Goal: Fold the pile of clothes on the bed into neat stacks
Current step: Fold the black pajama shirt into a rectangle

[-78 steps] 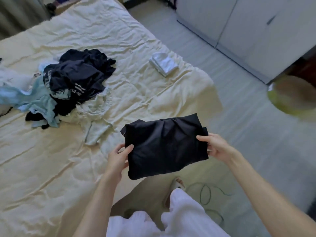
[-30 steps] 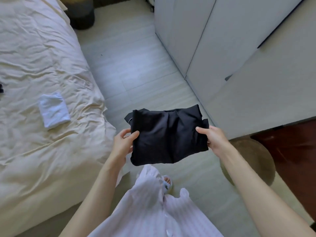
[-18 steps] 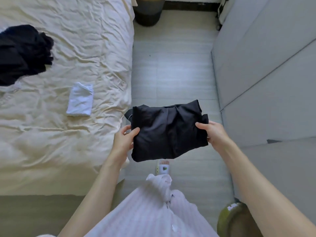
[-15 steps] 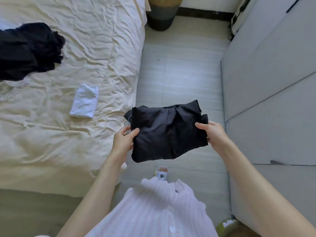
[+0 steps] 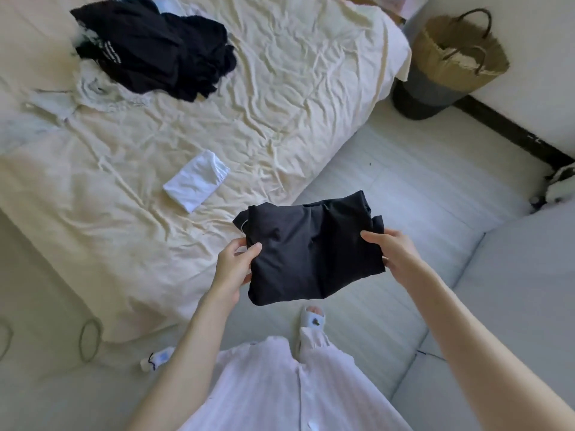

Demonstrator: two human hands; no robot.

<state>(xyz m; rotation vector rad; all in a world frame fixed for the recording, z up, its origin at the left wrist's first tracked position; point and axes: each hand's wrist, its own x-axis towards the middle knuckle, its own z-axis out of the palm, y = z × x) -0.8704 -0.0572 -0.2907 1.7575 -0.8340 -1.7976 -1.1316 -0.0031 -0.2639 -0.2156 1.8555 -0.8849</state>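
I hold a folded black garment (image 5: 311, 247) in the air beside the bed's edge, above the floor. My left hand (image 5: 235, 265) grips its left side, thumb on top. My right hand (image 5: 393, 251) grips its right side the same way. On the cream bed (image 5: 280, 98) a small folded white garment (image 5: 196, 180) lies alone near the edge. The unfolded pile (image 5: 152, 48) of mostly black clothes, with pale pieces beneath, sits at the far left of the bed.
A woven basket (image 5: 457, 57) stands on the floor past the bed's corner. White cabinet fronts (image 5: 513, 306) run along the right. My slippered foot (image 5: 312, 318) is on the pale floor below the garment. A small bottle (image 5: 157, 359) and a cable loop (image 5: 90, 339) lie by the bed's base.
My view has swung back toward the bed, bringing the pile and the basket into sight. Both hands keep the same grip on the black garment.
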